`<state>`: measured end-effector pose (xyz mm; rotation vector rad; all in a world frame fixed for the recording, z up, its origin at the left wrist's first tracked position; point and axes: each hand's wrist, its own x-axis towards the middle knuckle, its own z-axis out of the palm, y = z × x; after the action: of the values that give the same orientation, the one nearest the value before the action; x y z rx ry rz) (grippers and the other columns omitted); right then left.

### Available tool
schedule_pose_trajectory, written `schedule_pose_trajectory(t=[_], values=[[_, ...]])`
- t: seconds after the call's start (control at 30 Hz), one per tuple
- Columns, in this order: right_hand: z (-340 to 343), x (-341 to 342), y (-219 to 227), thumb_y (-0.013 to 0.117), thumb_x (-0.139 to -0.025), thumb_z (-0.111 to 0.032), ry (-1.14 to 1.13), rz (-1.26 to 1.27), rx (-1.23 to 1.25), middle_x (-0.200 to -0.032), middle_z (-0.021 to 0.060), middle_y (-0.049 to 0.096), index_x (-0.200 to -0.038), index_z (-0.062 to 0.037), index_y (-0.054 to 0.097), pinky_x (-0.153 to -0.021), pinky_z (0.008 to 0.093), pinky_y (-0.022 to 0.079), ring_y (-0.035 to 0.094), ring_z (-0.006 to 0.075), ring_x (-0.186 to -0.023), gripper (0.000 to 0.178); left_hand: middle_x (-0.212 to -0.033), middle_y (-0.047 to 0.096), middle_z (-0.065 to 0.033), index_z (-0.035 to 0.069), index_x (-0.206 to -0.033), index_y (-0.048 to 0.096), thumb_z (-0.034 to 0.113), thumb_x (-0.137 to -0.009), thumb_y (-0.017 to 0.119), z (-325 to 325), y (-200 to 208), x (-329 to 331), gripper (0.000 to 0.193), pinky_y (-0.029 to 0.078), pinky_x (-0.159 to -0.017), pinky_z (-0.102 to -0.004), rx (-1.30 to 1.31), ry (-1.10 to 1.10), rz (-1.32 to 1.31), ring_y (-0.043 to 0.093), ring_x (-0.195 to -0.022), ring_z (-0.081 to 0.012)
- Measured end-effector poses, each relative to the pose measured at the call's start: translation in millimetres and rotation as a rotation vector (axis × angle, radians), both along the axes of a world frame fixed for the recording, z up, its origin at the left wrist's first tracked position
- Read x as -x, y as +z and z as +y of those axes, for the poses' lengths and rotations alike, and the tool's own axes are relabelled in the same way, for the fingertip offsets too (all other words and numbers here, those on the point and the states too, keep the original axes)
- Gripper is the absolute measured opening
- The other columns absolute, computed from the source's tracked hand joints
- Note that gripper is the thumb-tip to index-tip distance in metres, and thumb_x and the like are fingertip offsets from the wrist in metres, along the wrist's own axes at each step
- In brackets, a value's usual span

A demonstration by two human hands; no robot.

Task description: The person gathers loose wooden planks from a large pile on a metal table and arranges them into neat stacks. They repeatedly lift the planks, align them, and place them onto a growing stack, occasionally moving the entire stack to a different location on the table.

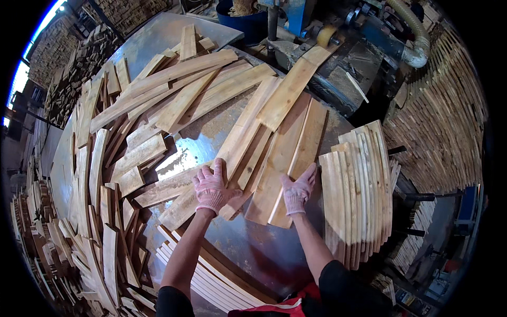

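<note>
My left hand (211, 188), in a pale pink knit glove, lies with its fingers spread on the ends of overlapping wooden planks. One long plank (244, 127) runs up and away from beside its fingertips. My right hand (299, 190), gloved alike, is closed at the right edge of a light wooden plank (309, 142), thumb on its top face; the fingers' undersides are hidden. Left of that plank, almost parallel, lies another wide plank (280, 161). A further plank (293, 87) rests across their far ends and reaches toward a machine.
Loose planks (140, 153) are heaped over the metal table (240, 253) on the left. A neat plank stack (356, 193) stands at right, another (211, 280) near my body. Beyond the table are a machine with a round roller (326, 36), a ribbed hose (409, 21) and a blue tub (243, 21).
</note>
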<state>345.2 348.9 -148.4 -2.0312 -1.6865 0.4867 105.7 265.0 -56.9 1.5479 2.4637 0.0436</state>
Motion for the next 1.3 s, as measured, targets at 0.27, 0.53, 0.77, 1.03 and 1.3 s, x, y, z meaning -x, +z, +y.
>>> schedule_pose_trajectory(t=[0.27,0.53,0.77,1.03,1.3], values=[[14.6,-12.8,28.6,0.077,-0.082,-0.030,0.195,1.042,0.230,-0.139,0.0206,0.057,-0.153,0.0108,0.029,-0.112,0.0335,0.040,0.056,0.0263,-0.126,0.095,-0.139,0.047,-0.0247,0.012,-0.157,0.022,0.041,-0.069,0.090,-21.1,15.9,-68.5,0.115,0.049,-0.102,-0.0520,0.053,0.294,-0.428,0.051,-0.129,-0.0442],[8.9,-33.0,28.2,0.081,-0.089,-0.033,0.040,1.201,0.526,-0.123,0.0123,0.067,-0.152,0.0046,0.034,-0.112,0.0315,0.040,0.061,0.0185,-0.116,0.087,-0.114,0.070,-0.0104,0.003,-0.130,0.061,0.035,-0.082,0.085,-47.5,-23.7,-56.0,0.063,0.056,-0.086,-0.0302,0.144,0.454,-1.501,0.068,-0.104,-0.0202],[5.7,-86.8,81.5,0.075,-0.095,-0.026,0.223,1.097,0.530,-0.116,0.0088,0.072,-0.123,0.0040,0.065,-0.096,0.0268,0.051,0.067,0.0139,-0.107,0.041,-0.094,0.077,-0.0073,0.004,-0.118,0.075,0.035,-0.095,0.059,-116.0,96.5,5.1,0.042,0.053,-0.070,-0.0248,0.151,0.142,-1.176,0.065,-0.076,-0.0123],[-105.8,-133.9,65.5,0.081,-0.081,-0.033,0.480,-0.078,0.328,-0.140,0.0328,0.054,-0.157,0.0022,0.024,-0.105,0.0482,0.048,0.061,0.0457,-0.121,0.101,-0.119,0.069,-0.0081,0.003,-0.140,0.055,0.014,-0.083,0.075,-380.8,134.9,-54.8,0.062,0.059,-0.082,-0.0318,-0.433,0.894,-1.253,0.070,-0.100,-0.0189],[-91.8,-107.8,70.0,0.080,-0.079,-0.015,0.487,0.033,0.410,-0.132,0.0261,0.064,-0.163,-0.0159,0.016,-0.098,0.0425,0.054,0.067,0.0378,-0.112,0.106,-0.111,0.064,-0.0082,0.010,-0.144,0.043,0.001,-0.080,0.071,-532.2,2.8,-233.4,0.070,0.059,-0.075,-0.0374,-0.562,1.293,-0.944,0.066,-0.092,-0.0215]])
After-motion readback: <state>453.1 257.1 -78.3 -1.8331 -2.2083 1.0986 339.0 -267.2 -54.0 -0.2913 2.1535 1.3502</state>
